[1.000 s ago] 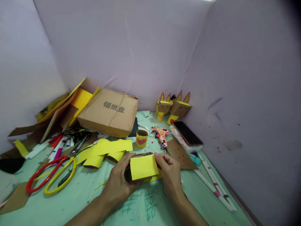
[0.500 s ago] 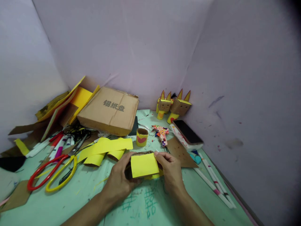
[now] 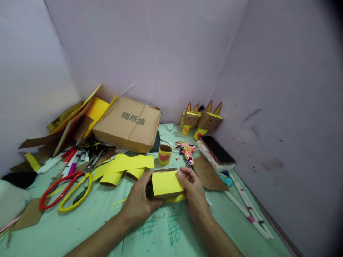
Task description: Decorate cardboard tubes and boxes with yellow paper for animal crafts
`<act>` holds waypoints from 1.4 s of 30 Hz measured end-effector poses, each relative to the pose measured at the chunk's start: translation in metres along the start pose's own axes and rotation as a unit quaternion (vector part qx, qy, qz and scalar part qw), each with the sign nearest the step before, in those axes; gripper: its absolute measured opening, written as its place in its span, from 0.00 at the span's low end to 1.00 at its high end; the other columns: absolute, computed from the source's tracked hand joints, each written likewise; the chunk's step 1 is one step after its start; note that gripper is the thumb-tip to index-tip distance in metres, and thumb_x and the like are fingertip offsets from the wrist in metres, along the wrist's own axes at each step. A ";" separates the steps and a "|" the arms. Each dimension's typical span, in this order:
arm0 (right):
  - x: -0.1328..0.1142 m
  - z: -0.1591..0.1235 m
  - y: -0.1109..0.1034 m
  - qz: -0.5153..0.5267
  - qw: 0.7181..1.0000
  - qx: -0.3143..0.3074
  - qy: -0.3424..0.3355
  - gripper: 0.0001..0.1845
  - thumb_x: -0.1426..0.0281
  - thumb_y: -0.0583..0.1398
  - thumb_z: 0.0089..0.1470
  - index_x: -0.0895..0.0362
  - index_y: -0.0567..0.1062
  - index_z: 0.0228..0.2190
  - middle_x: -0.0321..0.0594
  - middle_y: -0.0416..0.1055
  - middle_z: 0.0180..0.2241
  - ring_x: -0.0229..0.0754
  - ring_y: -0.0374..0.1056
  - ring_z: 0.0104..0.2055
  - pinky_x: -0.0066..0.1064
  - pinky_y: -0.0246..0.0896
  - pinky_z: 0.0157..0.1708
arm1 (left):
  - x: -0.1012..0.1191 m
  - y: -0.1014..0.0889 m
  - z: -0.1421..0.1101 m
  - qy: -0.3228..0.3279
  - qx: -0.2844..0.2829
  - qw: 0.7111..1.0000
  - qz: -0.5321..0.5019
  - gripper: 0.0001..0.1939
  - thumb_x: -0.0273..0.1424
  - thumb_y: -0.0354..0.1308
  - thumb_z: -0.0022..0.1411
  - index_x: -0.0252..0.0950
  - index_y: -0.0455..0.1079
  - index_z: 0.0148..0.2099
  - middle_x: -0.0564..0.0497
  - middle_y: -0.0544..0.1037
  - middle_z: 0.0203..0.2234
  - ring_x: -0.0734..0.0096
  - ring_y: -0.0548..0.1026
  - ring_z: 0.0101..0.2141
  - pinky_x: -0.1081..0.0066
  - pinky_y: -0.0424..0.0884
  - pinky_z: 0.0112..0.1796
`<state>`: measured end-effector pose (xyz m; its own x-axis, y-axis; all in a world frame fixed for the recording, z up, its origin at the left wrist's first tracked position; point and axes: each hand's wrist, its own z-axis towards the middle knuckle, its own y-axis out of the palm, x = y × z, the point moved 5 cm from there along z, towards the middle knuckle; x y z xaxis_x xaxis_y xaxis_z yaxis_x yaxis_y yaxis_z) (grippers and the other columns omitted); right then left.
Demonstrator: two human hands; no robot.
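Observation:
My left hand [image 3: 139,200] and my right hand [image 3: 194,192] hold a small brown cardboard piece covered by a yellow paper [image 3: 166,182] just above the green table [image 3: 80,228]. The left fingers wrap its left end. My right fingers press the yellow paper at its upper right corner. More yellow paper pokes out under the piece [image 3: 177,198]. Both hands are closed on it.
Red and yellow scissors [image 3: 66,191] lie at left beside yellow paper strips [image 3: 123,165], markers [image 3: 69,162] and cardboard scraps. A flat cardboard box [image 3: 128,123] leans at the back. A small tube [image 3: 164,154], paper figures [image 3: 202,119], a phone [image 3: 217,150] and white sticks [image 3: 246,212] lie right.
The yellow paper has been folded down flatter over the cardboard piece, and the camera view has shifted slightly, moving everything a little right.

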<state>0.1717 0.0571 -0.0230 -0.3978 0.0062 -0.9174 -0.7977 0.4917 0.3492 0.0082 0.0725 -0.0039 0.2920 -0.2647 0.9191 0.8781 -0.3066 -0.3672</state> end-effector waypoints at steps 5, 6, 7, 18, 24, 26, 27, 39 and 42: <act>0.006 0.004 -0.002 -0.031 0.999 -0.020 -0.006 0.17 0.60 0.67 0.36 0.59 0.74 0.26 0.36 0.73 0.23 0.41 0.69 0.26 0.28 0.62 0.25 | -0.002 -0.001 0.003 -0.003 0.003 1.000 0.002 0.34 0.19 0.63 0.39 0.35 0.63 0.52 0.45 0.73 0.47 0.54 0.70 0.47 0.58 0.66 0.48; 0.005 0.004 -0.001 -0.039 0.999 -0.027 -0.007 0.16 0.59 0.65 0.38 0.59 0.75 0.26 0.37 0.74 0.23 0.43 0.70 0.27 0.29 0.62 0.25 | -0.002 -0.002 0.004 -0.003 0.003 1.000 0.001 0.34 0.19 0.63 0.38 0.35 0.64 0.52 0.45 0.73 0.47 0.54 0.70 0.47 0.58 0.66 0.48; 0.004 0.003 -0.001 -0.048 0.998 -0.031 -0.010 0.17 0.58 0.64 0.40 0.59 0.75 0.27 0.38 0.74 0.24 0.44 0.70 0.28 0.29 0.62 0.25 | -0.002 -0.002 0.004 0.000 0.001 1.000 0.000 0.33 0.20 0.63 0.39 0.35 0.64 0.51 0.45 0.73 0.47 0.54 0.70 0.47 0.58 0.65 0.48; -0.003 0.000 0.013 -0.260 0.958 -0.100 -0.073 0.22 0.55 0.58 0.48 0.61 0.77 0.35 0.41 0.75 0.28 0.48 0.68 0.32 0.31 0.61 0.29 | 0.000 -0.001 0.002 0.008 0.011 0.999 0.040 0.34 0.20 0.63 0.38 0.35 0.62 0.52 0.44 0.72 0.45 0.54 0.69 0.46 0.57 0.65 0.47; -0.004 -0.003 0.013 -0.279 0.956 -0.071 -0.058 0.25 0.56 0.50 0.54 0.62 0.77 0.34 0.41 0.75 0.25 0.46 0.67 0.28 0.30 0.60 0.26 | -0.001 0.000 0.004 -0.006 -0.010 1.000 0.007 0.35 0.21 0.64 0.39 0.34 0.62 0.53 0.44 0.72 0.46 0.54 0.69 0.47 0.58 0.64 0.48; -0.005 -0.004 0.012 -0.285 0.955 -0.062 -0.054 0.25 0.56 0.48 0.55 0.61 0.77 0.36 0.42 0.76 0.27 0.46 0.68 0.29 0.30 0.60 0.27 | -0.001 -0.003 0.003 0.001 -0.043 0.999 -0.034 0.35 0.22 0.64 0.41 0.34 0.62 0.54 0.43 0.71 0.48 0.55 0.68 0.48 0.58 0.63 0.50; -0.005 -0.005 0.012 -0.286 0.955 -0.061 -0.054 0.25 0.56 0.48 0.55 0.61 0.77 0.36 0.43 0.76 0.29 0.46 0.69 0.30 0.30 0.60 0.28 | -0.001 -0.004 0.002 0.000 -0.075 0.995 -0.070 0.36 0.23 0.64 0.42 0.34 0.60 0.55 0.43 0.70 0.51 0.54 0.67 0.50 0.58 0.62 0.51; -0.005 -0.012 0.014 -0.304 0.947 -0.066 -0.080 0.24 0.56 0.46 0.56 0.57 0.74 0.39 0.46 0.75 0.40 0.48 0.68 0.38 0.34 0.60 0.37 | -0.005 -0.001 0.014 -0.150 0.140 0.970 -0.134 0.27 0.43 0.51 0.58 0.34 0.61 0.55 0.41 0.70 0.51 0.54 0.64 0.53 0.56 0.55 0.54; -0.004 -0.010 0.014 -0.287 0.953 -0.061 -0.079 0.23 0.56 0.49 0.55 0.58 0.75 0.37 0.46 0.75 0.40 0.48 0.68 0.37 0.35 0.59 0.38 | -0.011 -0.003 0.013 -0.145 0.161 0.968 -0.129 0.22 0.42 0.49 0.60 0.34 0.65 0.51 0.41 0.70 0.51 0.55 0.63 0.54 0.55 0.53 0.55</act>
<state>0.1583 0.0554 -0.0124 0.1845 -0.0970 -0.9780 -0.9143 0.3482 -0.2070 0.0078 0.0881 -0.0108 0.0993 0.0649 0.9929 0.9950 -0.0144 -0.0986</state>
